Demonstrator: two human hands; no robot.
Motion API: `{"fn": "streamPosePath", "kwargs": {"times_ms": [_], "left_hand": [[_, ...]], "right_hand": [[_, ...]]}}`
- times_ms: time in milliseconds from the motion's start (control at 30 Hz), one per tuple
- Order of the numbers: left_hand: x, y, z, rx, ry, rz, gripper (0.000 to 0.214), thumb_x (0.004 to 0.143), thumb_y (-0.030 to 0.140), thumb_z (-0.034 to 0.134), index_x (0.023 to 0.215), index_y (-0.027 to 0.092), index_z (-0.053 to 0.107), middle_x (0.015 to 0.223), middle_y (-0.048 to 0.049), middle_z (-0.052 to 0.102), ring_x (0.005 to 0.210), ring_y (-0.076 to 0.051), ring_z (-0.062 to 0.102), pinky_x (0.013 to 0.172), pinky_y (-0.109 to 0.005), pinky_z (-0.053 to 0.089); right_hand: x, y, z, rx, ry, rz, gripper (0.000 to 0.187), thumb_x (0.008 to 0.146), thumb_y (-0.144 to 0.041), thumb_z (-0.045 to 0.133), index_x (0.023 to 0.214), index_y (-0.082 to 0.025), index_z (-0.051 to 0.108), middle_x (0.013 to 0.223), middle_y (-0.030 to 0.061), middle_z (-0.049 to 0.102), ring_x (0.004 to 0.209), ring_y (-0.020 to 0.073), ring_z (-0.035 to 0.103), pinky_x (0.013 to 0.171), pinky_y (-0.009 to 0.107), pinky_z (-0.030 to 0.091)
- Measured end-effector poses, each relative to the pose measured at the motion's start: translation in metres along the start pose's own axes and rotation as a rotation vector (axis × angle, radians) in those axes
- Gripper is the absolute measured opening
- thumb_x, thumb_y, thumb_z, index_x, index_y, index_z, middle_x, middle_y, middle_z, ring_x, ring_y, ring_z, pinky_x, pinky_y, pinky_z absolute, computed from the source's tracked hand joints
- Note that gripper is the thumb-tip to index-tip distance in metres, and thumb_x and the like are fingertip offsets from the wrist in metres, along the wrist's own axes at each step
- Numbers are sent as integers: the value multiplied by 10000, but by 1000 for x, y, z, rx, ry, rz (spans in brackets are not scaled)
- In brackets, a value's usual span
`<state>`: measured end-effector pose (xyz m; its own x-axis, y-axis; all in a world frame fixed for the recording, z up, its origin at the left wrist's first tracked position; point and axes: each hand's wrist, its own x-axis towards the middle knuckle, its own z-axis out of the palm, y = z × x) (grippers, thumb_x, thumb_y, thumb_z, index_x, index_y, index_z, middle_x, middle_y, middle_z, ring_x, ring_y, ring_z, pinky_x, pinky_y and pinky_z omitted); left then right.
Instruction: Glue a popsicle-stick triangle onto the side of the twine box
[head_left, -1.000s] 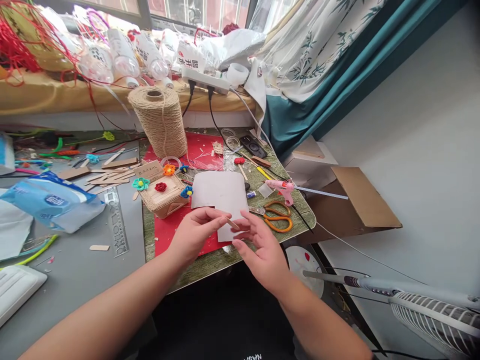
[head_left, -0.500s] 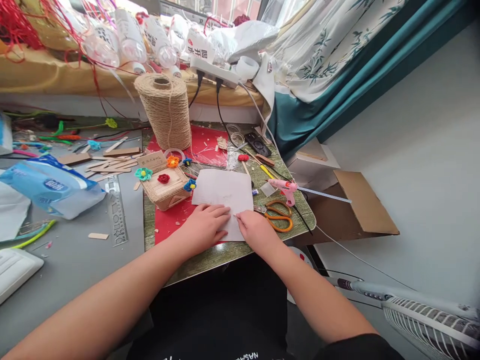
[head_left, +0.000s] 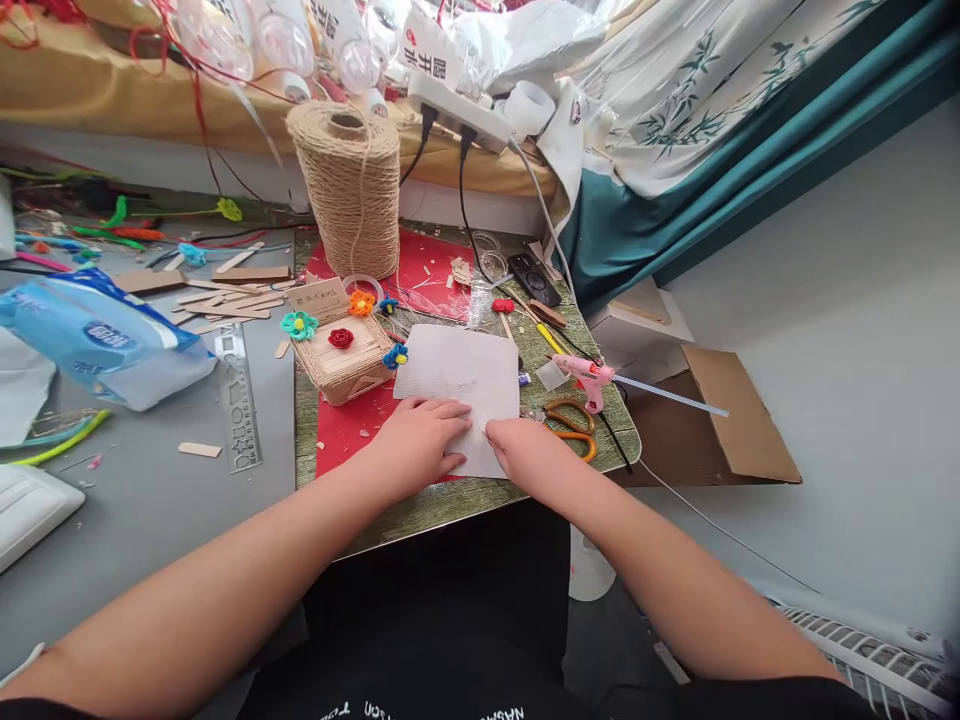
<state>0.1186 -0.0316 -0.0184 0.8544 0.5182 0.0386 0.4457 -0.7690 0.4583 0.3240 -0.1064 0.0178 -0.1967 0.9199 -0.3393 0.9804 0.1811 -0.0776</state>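
A white sheet of paper with faint marks lies near the table's front edge, partly over a red sheet. My left hand rests flat on its lower left part, fingers spread. On the lower right part, my right hand is closed, thumb and fingers together at the paper's surface. Something tiny and pale may show at its fingertips, but I cannot make out what it is. Just right of that hand lie scissors with orange handles. Left of the paper stands a twine-wrapped wooden box with coloured flowers.
A large twine spool stands behind the box. At right are a pink glue gun with a glue stick and a cardboard box beyond the table edge. A clear stencil ruler, wooden sticks and a blue packet lie left.
The view has shifted, so the table's contents sit a little further right and higher. Both hands stay on the paper with nearly the same pose.
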Motion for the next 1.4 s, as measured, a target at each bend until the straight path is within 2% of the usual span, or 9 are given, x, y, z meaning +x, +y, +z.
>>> {"fn": "streamPosePath", "kwargs": {"times_ms": [200, 300, 400, 500, 633, 767, 933, 1167, 1400], "left_hand": [[-1, -2, 2, -40, 26, 8, 382, 888, 364, 717, 1259, 277, 700, 1493, -41, 625, 1348, -288, 592, 1064, -471, 379], [-2, -4, 4, -47, 47, 12, 393, 885, 361, 722, 1268, 278, 692, 1491, -46, 627, 1354, -293, 585, 1072, -481, 364], [-4, -5, 5, -61, 59, 15, 392, 875, 345, 733, 1259, 277, 695, 1482, -50, 634, 1351, -291, 585, 1079, -479, 355], [-4, -4, 4, -77, 63, 10, 374, 872, 335, 737, 1240, 278, 702, 1472, -50, 642, 1345, -287, 588, 1076, -469, 356], [-4, -4, 4, -85, 77, 2, 355, 872, 339, 737, 1219, 272, 706, 1468, -48, 645, 1343, -285, 587, 1073, -469, 354], [-3, -4, 4, -86, 71, -1, 360, 862, 339, 745, 1212, 264, 704, 1467, -45, 646, 1342, -281, 588, 1063, -477, 357], [-3, -5, 6, -79, 74, 12, 353, 864, 352, 736, 1205, 264, 709, 1469, -53, 644, 1339, -285, 588, 1057, -482, 361], [-3, -5, 6, -90, 72, 2, 366, 851, 360, 756, 1206, 282, 718, 1464, -41, 647, 1346, -292, 583, 1078, -478, 354], [-2, -4, 4, -93, 68, 2, 365, 850, 341, 754, 1207, 277, 718, 1453, -53, 654, 1341, -299, 586, 1082, -469, 353]], "right_hand": [[3, 15, -31, 36, -156, -111, 215, 778, -28, 729, 686, -215, 675, 615, 12, 634, 521, 162, 519, 540, 301, 276], [6, 24, -36, 92, -58, -97, 155, 844, -91, 705, 766, -223, 731, 706, 29, 703, 610, 183, 597, 572, 295, 342], [9, 23, -21, 174, 110, -34, 147, 940, -143, 629, 906, -211, 754, 878, 66, 764, 784, 212, 676, 694, 301, 440], [8, 14, 4, 241, 187, 9, 145, 983, -156, 587, 954, -192, 724, 949, 75, 765, 880, 216, 691, 791, 307, 477], [1, 3, 25, 316, 242, 100, 136, 1038, -199, 512, 1012, -190, 644, 928, 61, 743, 834, 200, 683, 742, 289, 463], [-5, 0, 24, 334, 234, 195, 107, 1043, -214, 491, 1078, -189, 588, 915, 72, 738, 808, 208, 690, 680, 284, 434], [0, 3, 19, 459, 241, 113, 114, 1027, -253, 553, 962, -220, 640, 859, 22, 741, 775, 185, 678, 698, 271, 445], [6, 11, 37, 94, 412, -31, 378, 1074, -334, 477, 746, -202, 610, 766, 67, 658, 761, 212, 585, 735, 322, 409], [19, 5, 40, 125, 528, 24, 348, 1096, -308, 405, 828, -208, 604, 797, 66, 642, 797, 214, 584, 753, 327, 405]]}}
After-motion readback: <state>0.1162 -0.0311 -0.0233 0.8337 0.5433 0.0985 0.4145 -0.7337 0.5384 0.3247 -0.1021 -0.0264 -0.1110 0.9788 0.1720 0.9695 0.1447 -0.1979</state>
